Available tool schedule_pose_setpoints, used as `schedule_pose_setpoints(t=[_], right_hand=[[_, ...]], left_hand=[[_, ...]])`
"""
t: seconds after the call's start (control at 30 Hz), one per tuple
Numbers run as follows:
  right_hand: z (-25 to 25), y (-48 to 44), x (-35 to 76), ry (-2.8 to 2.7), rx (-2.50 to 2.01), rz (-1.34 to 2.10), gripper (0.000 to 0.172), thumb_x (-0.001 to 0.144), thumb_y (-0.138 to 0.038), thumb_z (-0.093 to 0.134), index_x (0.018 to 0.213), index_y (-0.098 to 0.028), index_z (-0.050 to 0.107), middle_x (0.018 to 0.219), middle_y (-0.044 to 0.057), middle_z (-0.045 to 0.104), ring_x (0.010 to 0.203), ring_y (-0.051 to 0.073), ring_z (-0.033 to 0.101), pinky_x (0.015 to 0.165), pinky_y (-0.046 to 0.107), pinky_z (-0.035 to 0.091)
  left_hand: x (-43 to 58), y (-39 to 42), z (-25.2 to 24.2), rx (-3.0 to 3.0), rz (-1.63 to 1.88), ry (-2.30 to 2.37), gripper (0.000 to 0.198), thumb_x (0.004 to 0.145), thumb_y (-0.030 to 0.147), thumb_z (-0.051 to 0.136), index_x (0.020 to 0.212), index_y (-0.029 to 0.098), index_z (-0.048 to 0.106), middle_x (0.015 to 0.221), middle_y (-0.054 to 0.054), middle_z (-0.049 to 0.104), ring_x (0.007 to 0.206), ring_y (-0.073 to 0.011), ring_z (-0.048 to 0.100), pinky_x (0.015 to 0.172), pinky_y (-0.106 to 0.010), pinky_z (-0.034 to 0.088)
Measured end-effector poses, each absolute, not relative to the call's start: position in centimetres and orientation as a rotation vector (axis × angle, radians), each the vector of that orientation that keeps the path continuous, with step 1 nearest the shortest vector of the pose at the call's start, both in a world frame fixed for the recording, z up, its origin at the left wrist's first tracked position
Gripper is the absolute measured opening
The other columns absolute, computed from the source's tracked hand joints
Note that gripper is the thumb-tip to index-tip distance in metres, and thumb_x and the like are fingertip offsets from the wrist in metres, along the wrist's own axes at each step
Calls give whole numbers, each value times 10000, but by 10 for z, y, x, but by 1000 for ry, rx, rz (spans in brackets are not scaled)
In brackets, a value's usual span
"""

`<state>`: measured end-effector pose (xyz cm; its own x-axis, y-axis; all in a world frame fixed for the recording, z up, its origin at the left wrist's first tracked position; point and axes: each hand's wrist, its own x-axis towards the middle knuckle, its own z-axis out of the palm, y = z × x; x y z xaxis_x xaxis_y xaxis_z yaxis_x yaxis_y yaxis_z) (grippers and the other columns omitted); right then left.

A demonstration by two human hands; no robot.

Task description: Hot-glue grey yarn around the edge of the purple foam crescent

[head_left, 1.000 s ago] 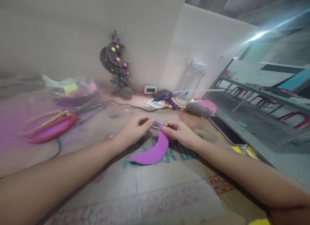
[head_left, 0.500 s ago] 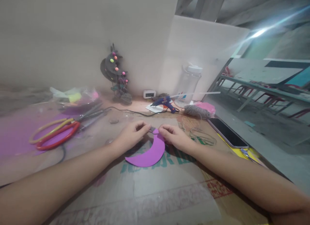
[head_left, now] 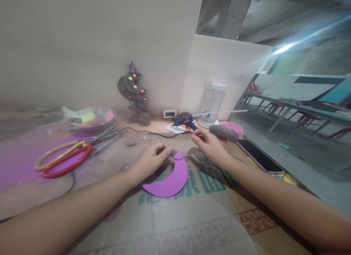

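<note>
A purple crescent cutout (head_left: 175, 183) lies over the cardboard, its upper tip wound with grey yarn (head_left: 174, 152). My left hand (head_left: 152, 158) pinches that wrapped tip between thumb and fingers. To the right and a little farther back, my right hand (head_left: 210, 143) is raised, apart from the crescent. Its thumb and fingertips are drawn together; any strand between them is too fine to make out. Just behind those fingertips lies a blue glue gun (head_left: 184, 121) with a white glue stick in it. A ball of grey yarn (head_left: 223, 132) rests behind the right wrist.
Red-and-yellow-handled scissors (head_left: 67, 161) lie on purple sheet at left, near a plastic bag (head_left: 87, 117). A decorated dark crescent ornament (head_left: 134, 88), small clock (head_left: 170, 113) and clear bottle (head_left: 212, 103) stand along the back. A phone (head_left: 259, 155) lies at the right edge.
My right hand has left the crescent's tip and moved right and away from me, toward the glue gun. The left hand keeps hold of the tip. The view has tipped slightly upward.
</note>
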<state>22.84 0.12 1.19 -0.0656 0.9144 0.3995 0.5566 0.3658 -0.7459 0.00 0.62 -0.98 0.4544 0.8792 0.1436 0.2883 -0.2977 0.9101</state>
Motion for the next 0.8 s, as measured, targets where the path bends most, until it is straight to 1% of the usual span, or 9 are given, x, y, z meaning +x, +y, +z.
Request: schedule_pose_setpoints(t=[0.07, 0.13, 0.23, 0.33, 0.43, 0.57, 0.63, 0.73, 0.8], right_hand=[[16, 17, 248, -1724, -1354, 340, 228, 852, -423, 554, 823, -198, 532, 700, -18, 537, 587, 120, 493, 581, 254, 422], [17, 32, 265, -1699, -1469, 199, 211, 838, -389, 573, 864, -180, 567, 796, 33, 611, 690, 157, 566, 670, 295, 473], [16, 53, 283, -1753, -1604, 114, 340, 829, -325, 586, 1112, -136, 586, 1115, 144, 645, 951, 230, 622, 846, 366, 492], [16, 74, 286, -1848, -1637, 162, 477, 807, -274, 624, 1255, -128, 549, 1290, 168, 592, 1096, 256, 606, 936, 379, 471], [17, 96, 279, -1912, -1694, 222, 475, 803, -254, 648, 1253, -126, 570, 1262, 145, 629, 1056, 240, 640, 912, 343, 487], [12, 118, 265, -1934, -1799, 248, 366, 782, -329, 697, 1084, -123, 669, 1035, 124, 726, 917, 244, 681, 828, 334, 509], [9, 122, 260, -1918, -1829, 210, 364, 750, -341, 728, 1034, -117, 682, 1021, 132, 726, 930, 259, 673, 838, 340, 498], [11, 122, 255, -1887, -1837, 164, 345, 774, -324, 699, 1048, -116, 671, 1054, 140, 715, 961, 257, 663, 828, 315, 486], [16, 119, 254, -1871, -1837, 159, 318, 791, -338, 677, 1018, -116, 676, 988, 132, 729, 921, 251, 671, 789, 295, 486]], left_hand=[[0, 5, -8, 1828, 836, 991, 352, 896, 481, 465, 785, 171, 589, 685, -6, 633, 603, -147, 535, 534, -236, 375], [1, 3, -6, 1847, 852, 969, 328, 892, 451, 481, 768, 169, 592, 685, -2, 625, 635, -151, 546, 585, -244, 392], [1, 2, -4, 1841, 864, 984, 314, 886, 440, 490, 756, 173, 590, 668, 12, 596, 646, -150, 536, 599, -246, 381], [1, 3, -5, 1851, 861, 983, 321, 892, 444, 479, 747, 176, 582, 657, 17, 583, 634, -147, 526, 591, -246, 373], [0, 4, -5, 1858, 859, 983, 324, 896, 448, 475, 749, 178, 577, 670, 14, 589, 639, -148, 529, 588, -246, 377], [0, 4, -6, 1844, 843, 990, 331, 894, 465, 475, 755, 181, 574, 652, 18, 575, 598, -136, 504, 534, -231, 358], [0, 3, -6, 1822, 822, 1004, 340, 892, 481, 469, 764, 183, 572, 649, 19, 573, 561, -128, 484, 494, -224, 338], [0, 3, -7, 1799, 799, 1016, 350, 890, 497, 464, 773, 185, 572, 637, 23, 562, 515, -119, 460, 456, -218, 317], [0, 3, -7, 1805, 809, 1010, 349, 889, 492, 468, 771, 183, 578, 633, 22, 562, 525, -121, 471, 466, -218, 327]])
